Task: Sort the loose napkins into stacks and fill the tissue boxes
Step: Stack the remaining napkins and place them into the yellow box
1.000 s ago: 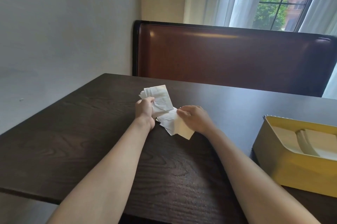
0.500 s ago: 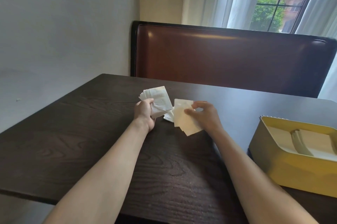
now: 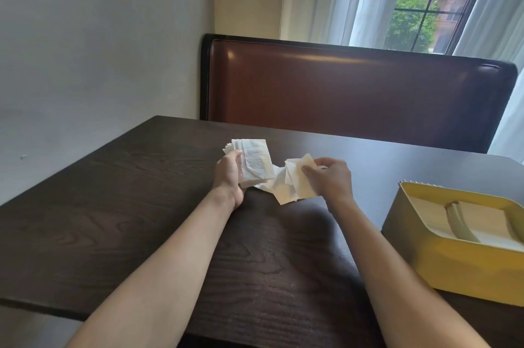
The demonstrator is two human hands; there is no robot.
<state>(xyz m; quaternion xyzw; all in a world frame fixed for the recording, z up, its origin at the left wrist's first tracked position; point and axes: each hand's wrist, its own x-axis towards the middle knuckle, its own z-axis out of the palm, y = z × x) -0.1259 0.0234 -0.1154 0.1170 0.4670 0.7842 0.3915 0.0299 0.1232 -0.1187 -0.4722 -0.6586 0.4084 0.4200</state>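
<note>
The left hand (image 3: 230,177) grips a stack (image 3: 253,162) of napkins, thumb on top and fingers curled under it, raised a little over the desk (image 3: 113,206); just beside it, the right hand (image 3: 329,179) pinches a napkin (image 3: 297,177) between thumb and fingers; more loose napkins (image 3: 279,189) lie under it on the desk, between the two hands; the yellow box (image 3: 459,265) stands well apart at the right edge, open, with napkins inside; the desk near the left edge and toward the person is bare dark wood.
</note>
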